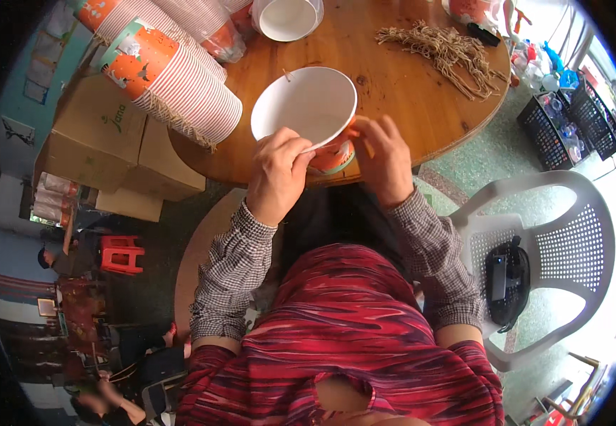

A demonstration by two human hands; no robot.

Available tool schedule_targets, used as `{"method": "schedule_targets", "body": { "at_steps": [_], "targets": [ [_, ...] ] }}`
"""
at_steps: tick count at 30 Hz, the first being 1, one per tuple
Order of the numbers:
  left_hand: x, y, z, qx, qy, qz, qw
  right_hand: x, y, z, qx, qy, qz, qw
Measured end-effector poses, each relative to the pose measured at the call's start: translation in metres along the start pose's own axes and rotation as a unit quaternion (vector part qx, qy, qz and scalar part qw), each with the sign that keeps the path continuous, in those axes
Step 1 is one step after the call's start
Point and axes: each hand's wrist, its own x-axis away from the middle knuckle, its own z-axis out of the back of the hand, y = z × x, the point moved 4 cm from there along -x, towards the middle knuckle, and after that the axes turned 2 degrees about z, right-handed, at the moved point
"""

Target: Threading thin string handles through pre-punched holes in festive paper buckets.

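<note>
Paper bucket sits tilted at the round wooden table edge; your left hand and right hand pinch its rim, fingers clamped.

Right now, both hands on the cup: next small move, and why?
Probably keep the left hand pinching the rim to steady the paper cup while the right hand works at its side wall. The cup is tilted at the table edge, with a short string end at its far rim.
</note>
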Motion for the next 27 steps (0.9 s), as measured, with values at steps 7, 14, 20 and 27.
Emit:
{"method": "schedule_targets", "body": {
  "at_steps": [7,14,20,27],
  "targets": [
    [-0.001,-0.003,-0.001,0.033,0.067,-0.036,0.997,-0.057,-0.028,-0.027,-0.011,-0.058,0.132,0.99],
    [-0.003,-0.018,-0.003,0.105,0.049,0.055,0.992,-0.071,-0.01,-0.048,-0.09,-0.119,0.056,0.987],
    [-0.015,-0.042,0.005,0.192,0.013,0.135,0.972,-0.075,-0.011,-0.037,-0.229,-0.213,0.055,0.948],
    [-0.021,-0.041,0.006,0.215,0.147,0.062,0.963,-0.071,-0.014,-0.041,-0.205,-0.286,0.012,0.936]
  ]
}}
